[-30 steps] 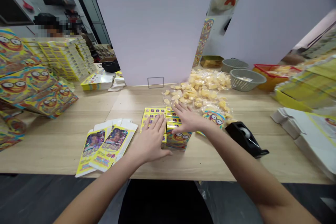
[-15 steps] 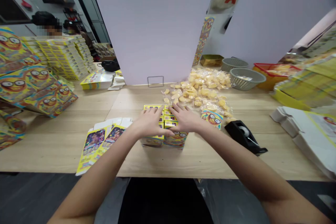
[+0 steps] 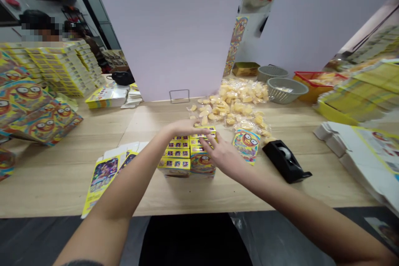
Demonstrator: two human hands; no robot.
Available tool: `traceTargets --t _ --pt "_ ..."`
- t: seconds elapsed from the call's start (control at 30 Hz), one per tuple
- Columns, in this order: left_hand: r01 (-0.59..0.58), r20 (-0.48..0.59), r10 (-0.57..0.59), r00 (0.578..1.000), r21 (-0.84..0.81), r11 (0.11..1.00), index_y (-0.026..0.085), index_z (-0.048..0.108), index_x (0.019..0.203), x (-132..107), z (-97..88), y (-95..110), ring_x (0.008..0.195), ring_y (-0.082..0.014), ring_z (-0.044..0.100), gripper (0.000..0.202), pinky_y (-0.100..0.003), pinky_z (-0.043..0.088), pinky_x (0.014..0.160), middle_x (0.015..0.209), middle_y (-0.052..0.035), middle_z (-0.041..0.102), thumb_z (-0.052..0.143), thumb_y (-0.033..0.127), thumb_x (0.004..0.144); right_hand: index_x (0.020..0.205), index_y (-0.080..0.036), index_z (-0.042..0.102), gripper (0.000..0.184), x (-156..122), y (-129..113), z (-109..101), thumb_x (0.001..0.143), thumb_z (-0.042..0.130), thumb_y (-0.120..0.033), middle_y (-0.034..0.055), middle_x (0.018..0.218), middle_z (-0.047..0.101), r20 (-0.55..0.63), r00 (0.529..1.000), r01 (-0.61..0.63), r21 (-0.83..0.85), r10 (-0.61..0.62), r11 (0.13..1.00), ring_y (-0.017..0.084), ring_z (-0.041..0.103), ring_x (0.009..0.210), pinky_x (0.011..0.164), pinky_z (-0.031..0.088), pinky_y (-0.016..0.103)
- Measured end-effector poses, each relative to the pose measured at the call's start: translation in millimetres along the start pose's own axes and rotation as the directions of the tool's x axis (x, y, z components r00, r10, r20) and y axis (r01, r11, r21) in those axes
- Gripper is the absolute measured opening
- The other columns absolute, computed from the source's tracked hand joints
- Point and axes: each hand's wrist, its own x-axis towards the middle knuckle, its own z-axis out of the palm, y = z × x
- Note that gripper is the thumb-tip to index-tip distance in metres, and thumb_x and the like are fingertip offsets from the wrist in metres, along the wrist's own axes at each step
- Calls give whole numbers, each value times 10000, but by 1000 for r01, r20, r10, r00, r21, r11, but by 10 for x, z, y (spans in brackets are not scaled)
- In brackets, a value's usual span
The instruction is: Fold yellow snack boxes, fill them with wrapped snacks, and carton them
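Note:
A block of small yellow printed boxes (image 3: 187, 153) stands on the wooden table (image 3: 46, 178) in front of me, packed in rows. My left hand (image 3: 181, 128) reaches across its far end, fingers apart and resting at the top row. Against the block's right side lies my right hand (image 3: 216, 151), its fingers spread and touching the boxes. Flat printed box blanks (image 3: 101, 178) lie to the left, partly under my left forearm. Beyond the block is a heap of clear packets of yellow pieces (image 3: 237, 106).
A packet with a cartoon face (image 3: 246, 145) and a black tape dispenser (image 3: 282, 160) lie to the right. Stacked boxes (image 3: 62, 66) fill the left side, flat cartons (image 3: 352, 149) the right. Lilac partitions (image 3: 171, 29) stand behind, with two people (image 3: 40, 25) beyond them.
My left hand has moved from the near side of the block to its far end. My right hand has slid toward the block's right side, and the view has shifted slightly left.

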Motion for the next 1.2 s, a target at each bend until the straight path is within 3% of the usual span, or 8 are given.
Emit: traceTargets --t 0.27,0.33,0.4,0.5,0.73,0.87,1.03,1.2 --pt "130 -129 -85 988 392 911 242 93 1512 -171 478 353 1352 -523 244 1351 -657 238 1026 1497 -250 299 799 591 415 1468 -197 286 752 -239 337 196 822 614 -398 176 1500 357 -150 961 -156 395 231 906 336 376 1356 1039 397 500" --pt "124 -171 -58 984 408 904 242 121 1509 -193 502 375 1315 -507 317 1249 -638 264 1014 1452 -252 360 774 545 487 1422 -156 338 746 -328 652 250 823 545 -549 206 1366 507 -132 825 -417 514 549 750 335 517 1230 974 443 497" --pt "110 -197 -30 980 414 904 250 144 1504 -208 506 360 1274 -490 375 1171 -626 274 1007 1423 -243 392 744 517 535 1331 -76 431 802 -431 972 373 781 524 -653 264 1187 607 5 540 -726 508 842 463 386 588 1114 899 466 525" --pt "96 -206 -8 979 421 902 254 148 1502 -218 521 313 1237 -483 407 1144 -623 271 1004 1402 -236 411 725 528 553 1198 7 525 879 -574 1279 653 644 664 -661 333 1039 647 246 315 -866 470 916 171 454 631 995 780 501 534" --pt "86 -198 -2 980 414 906 297 118 1500 -207 566 261 1232 -457 406 1116 -579 287 996 1416 -207 399 707 548 586 1042 -103 627 552 -1071 1295 812 718 661 -549 204 1030 699 267 418 -734 662 868 150 332 682 903 689 555 397" --pt "86 -180 -9 984 426 901 290 95 1500 -205 541 278 1228 -449 410 1122 -573 292 989 1395 -212 415 708 555 599 1062 -182 613 520 -1368 1041 686 669 761 -489 108 1069 702 137 585 -321 944 800 73 286 673 937 734 575 399" --pt "88 -183 -7 983 443 892 285 120 1500 -226 523 294 1213 -441 430 1079 -557 320 977 1368 -215 440 703 540 628 930 -241 601 355 -1048 399 698 669 798 -379 73 1066 693 -49 864 8 997 500 83 248 662 978 848 549 413" --pt "88 -197 -7 980 408 909 268 121 1502 -221 535 261 1233 -453 421 1144 -588 327 977 1384 -229 436 726 587 584 944 -228 595 310 -689 111 792 718 753 -369 68 955 697 -73 914 -2 983 398 184 221 676 863 751 561 362"
